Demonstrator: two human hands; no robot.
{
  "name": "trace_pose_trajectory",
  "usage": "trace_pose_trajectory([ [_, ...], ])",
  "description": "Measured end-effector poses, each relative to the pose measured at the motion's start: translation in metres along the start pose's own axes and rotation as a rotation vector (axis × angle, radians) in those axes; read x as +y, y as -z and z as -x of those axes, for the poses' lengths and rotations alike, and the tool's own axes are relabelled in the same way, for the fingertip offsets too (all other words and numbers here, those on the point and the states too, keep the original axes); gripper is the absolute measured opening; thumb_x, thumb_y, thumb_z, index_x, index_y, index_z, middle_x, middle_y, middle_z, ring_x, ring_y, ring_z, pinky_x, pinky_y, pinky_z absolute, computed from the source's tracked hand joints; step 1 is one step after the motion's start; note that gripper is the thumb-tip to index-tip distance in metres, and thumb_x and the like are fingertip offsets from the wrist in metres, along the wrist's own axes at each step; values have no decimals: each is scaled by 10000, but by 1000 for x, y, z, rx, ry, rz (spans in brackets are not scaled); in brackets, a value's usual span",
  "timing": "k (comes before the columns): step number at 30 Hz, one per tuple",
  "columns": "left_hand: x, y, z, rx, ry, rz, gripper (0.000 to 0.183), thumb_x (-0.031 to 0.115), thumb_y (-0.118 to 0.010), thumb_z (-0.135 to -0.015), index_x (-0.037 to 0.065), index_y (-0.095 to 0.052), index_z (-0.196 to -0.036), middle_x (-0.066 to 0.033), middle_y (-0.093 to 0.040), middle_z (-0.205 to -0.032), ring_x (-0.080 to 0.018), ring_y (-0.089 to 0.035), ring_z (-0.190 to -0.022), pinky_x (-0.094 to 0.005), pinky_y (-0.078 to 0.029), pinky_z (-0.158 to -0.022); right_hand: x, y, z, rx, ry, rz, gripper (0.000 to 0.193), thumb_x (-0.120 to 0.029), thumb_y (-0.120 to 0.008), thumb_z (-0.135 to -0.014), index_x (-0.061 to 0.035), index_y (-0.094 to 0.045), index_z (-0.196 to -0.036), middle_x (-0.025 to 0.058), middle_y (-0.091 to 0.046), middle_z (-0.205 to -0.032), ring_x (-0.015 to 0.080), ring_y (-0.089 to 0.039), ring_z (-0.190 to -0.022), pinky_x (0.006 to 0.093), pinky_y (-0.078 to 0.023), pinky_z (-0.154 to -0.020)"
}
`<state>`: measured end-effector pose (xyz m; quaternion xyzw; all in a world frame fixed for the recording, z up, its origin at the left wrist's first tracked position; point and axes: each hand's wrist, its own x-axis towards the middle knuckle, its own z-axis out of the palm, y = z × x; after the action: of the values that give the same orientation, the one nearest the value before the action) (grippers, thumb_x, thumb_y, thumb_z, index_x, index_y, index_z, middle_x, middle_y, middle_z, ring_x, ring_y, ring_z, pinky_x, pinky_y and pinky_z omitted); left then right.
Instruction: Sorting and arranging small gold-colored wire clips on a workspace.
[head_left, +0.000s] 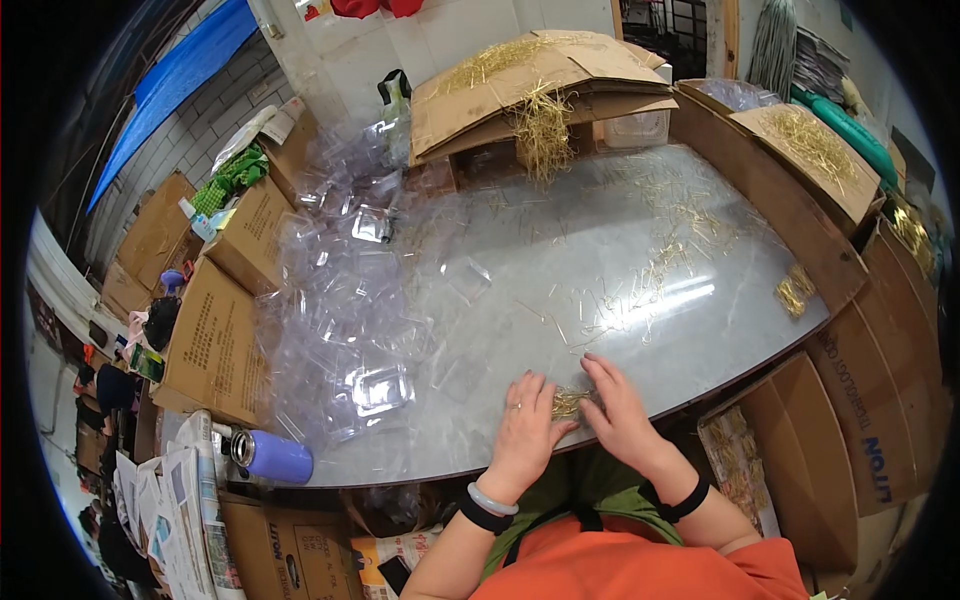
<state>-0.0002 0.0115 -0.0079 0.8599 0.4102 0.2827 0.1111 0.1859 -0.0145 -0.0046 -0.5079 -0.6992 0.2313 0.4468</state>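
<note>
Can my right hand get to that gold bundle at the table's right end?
Probably yes: mostly bare tabletop lies between your right hand and the gold bundle, with nothing tall in the way. It would likely have to leave the gold wires beside it first.

Gold wire bundle [568, 402] flanked closely by left hand [522, 425] and right hand [617, 412]. Right of bundle: open worktop [720, 345], passable. Left of bundle: narrow gap past the hand, then heaped clear plastic trays [345, 330] obstruct. Beyond bundle: scattered loose wires [610, 315]; farther, overhanging cardboard [545, 85] limits height.
</note>
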Motion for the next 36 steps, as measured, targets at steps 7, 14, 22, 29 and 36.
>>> trace_pose_trajectory([
  [7,-2,2,2,3,-1,88,605,173,-754,-878,-52,-485,-1371,-247,-503,-1373,-456,-449,-1340,-535,-354,-1155,-11,6,-9,-180,-25,-162,741,40,-539,-800,42,-336,-1512,271,-389,-1522,420,-348,-1451,451,-299,-1211],
  [14,-4,3,3,-4,-9,153,625,149,-741,-890,-37,-453,-1413,-255,-507,-1369,-451,-458,-1331,-527,-367,-1148,16,34,-20,-384,174,223,681,5,-712,-805,16,-455,-1436,227,-513,-1429,442,-507,-1297,468,-426,-1094],
  [22,-4,-3,4,7,-37,97,574,81,-706,-889,-38,-468,-1398,-254,-503,-1372,-457,-468,-1309,-532,-373,-1141,-7,-14,11,10,57,111,611,59,-534,-871,88,-355,-1455,323,-401,-1479,498,-390,-1386,489,-341,-1177],
  [29,-5,3,6,-7,17,182,758,66,-726,-871,-19,-338,-1517,-269,-471,-1413,-461,-454,-1324,-488,-393,-1135,-8,-6,-3,-138,91,-4,710,-8,-574,-799,29,-384,-1482,269,-388,-1531,456,-355,-1433,498,-309,-1195],
  [36,-17,8,7,0,33,458,962,90,-763,-849,12,-171,-1603,-287,-373,-1504,-479,-417,-1361,-491,-385,-1135,8,16,-32,-426,290,198,710,-112,-726,-782,-7,-473,-1437,212,-486,-1457,395,-413,-1395,504,-321,-1181],
])
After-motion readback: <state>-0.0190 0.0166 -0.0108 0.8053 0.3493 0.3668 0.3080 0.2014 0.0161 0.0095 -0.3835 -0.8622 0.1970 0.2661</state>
